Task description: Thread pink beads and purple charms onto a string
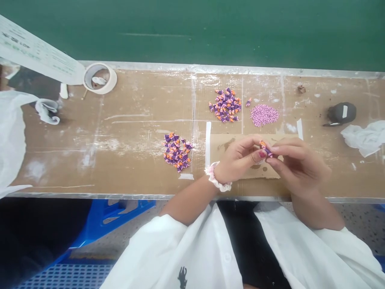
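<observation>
My left hand (240,158) and my right hand (296,164) meet over a brown cardboard sheet (228,144) near the bench's front edge. Both pinch one small purple and orange piece (265,148) between their fingertips. A white scrunchie (215,178) sits on my left wrist. Left of my hands lies a pile of the same purple and orange pieces (177,152). A second such pile (226,105) lies farther back, with a heap of tiny pink beads (264,114) beside it.
A tape roll (100,78) and a printed sheet (36,52) sit at the back left. A dark grey lump (341,113) and crumpled white plastic (365,137) lie at the right. White plastic (10,136) covers the left end. A blue crate (99,224) stands below the bench.
</observation>
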Tool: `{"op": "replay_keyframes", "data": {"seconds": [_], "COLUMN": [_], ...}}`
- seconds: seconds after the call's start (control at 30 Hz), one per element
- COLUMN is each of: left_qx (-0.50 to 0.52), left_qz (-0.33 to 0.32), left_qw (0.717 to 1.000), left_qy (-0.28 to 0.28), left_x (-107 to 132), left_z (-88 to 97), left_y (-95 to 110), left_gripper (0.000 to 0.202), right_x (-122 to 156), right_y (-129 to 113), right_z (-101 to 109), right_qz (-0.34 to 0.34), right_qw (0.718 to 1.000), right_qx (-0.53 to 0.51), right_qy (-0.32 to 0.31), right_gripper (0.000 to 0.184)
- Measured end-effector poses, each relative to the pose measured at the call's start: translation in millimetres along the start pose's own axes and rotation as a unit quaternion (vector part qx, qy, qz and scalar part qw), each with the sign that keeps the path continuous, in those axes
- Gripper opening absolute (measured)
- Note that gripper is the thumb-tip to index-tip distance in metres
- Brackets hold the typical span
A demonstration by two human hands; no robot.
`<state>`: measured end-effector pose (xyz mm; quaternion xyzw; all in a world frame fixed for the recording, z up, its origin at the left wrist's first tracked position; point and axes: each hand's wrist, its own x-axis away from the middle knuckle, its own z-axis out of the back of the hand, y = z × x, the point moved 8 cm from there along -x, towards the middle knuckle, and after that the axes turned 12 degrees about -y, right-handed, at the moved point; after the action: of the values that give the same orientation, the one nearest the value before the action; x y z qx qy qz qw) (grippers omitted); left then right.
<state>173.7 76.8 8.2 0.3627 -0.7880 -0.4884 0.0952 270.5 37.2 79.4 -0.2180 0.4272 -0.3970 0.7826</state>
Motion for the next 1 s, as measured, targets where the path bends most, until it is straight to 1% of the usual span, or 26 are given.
{"op": "replay_keyframes", "data": {"seconds": [0.17,0.3,0.43,0.53,0.6,0.67,0.7,0.73,0.77,0.8,0.83,0.87,0.9,0.93,1.0], "left_qx": [-0.025,-0.041,-0.055,-0.062,-0.064,-0.067,-0.069,-0.071,-0.073,-0.071,-0.066,-0.055,-0.043,-0.031,-0.008], "left_qz": [-0.013,-0.020,-0.036,-0.040,-0.044,-0.047,-0.042,-0.033,-0.020,-0.004,0.012,0.024,0.031,0.031,0.027], "left_qw": [0.999,0.999,0.997,0.997,0.997,0.996,0.997,0.997,0.995,0.989,0.979,0.966,0.955,0.949,0.943], "left_qy": [-0.016,-0.028,-0.032,-0.032,-0.029,-0.021,-0.007,0.023,0.069,0.129,0.194,0.252,0.291,0.313,0.330], "left_x": [-0.8,-1.6,-1.6,-1.2,-1.2,-2.2,-3.2,-4.3,-5.0,-4.8,-3.5,-1.9,-1.8,-3.2,-7.1], "left_z": [-1.6,-3.0,-2.7,-2.8,-2.4,0.7,5.5,14.0,26.4,41.7,58.2,73.7,86.0,95.3,107.0], "left_y": [5.8,8.7,12.4,14.5,14.9,12.8,9.9,5.9,1.0,-4.6,-9.9,-14.6,-18.3,-20.3,-21.6], "left_gripper": [0.025,0.024,0.020,0.021,0.021,0.020,0.021,0.023,0.025,0.027,0.029,0.030,0.032,0.033,0.033], "right_x": [0.1,-0.8,-2.1,-2.3,-2.5,-3.1,-3.4,-3.3,-2.5,-0.6,3.7,7.0,8.3,8.7,8.0], "right_y": [2.1,3.7,5.2,5.1,5.1,11.6,19.1,30.7,45.3,61.7,79.3,94.4,106.2,115.8,128.3], "right_z": [-1.5,-1.5,-1.8,-2.9,-2.7,-3.0,-2.2,-0.1,4.6,12.8,24.8,33.8,39.3,42.6,42.8], "right_qz": [-0.022,-0.020,-0.030,-0.048,-0.048,-0.053,-0.062,-0.084,-0.112,-0.148,-0.199,-0.248,-0.278,-0.292,-0.308], "right_qw": [0.999,0.996,0.995,0.993,0.992,0.990,0.989,0.988,0.985,0.983,0.975,0.964,0.953,0.947,0.936], "right_qx": [-0.036,-0.084,-0.097,-0.111,-0.120,-0.128,-0.133,-0.132,-0.129,-0.105,-0.053,0.017,0.076,0.103,0.169], "right_qy": [0.006,0.017,0.020,0.016,0.013,-0.004,-0.010,-0.010,0.004,0.034,0.080,0.097,0.091,0.079,0.025], "right_gripper": [0.037,0.037,0.032,0.030,0.030,0.029,0.027,0.023,0.019,0.013,0.010,0.009,0.009,0.008,0.010]}}
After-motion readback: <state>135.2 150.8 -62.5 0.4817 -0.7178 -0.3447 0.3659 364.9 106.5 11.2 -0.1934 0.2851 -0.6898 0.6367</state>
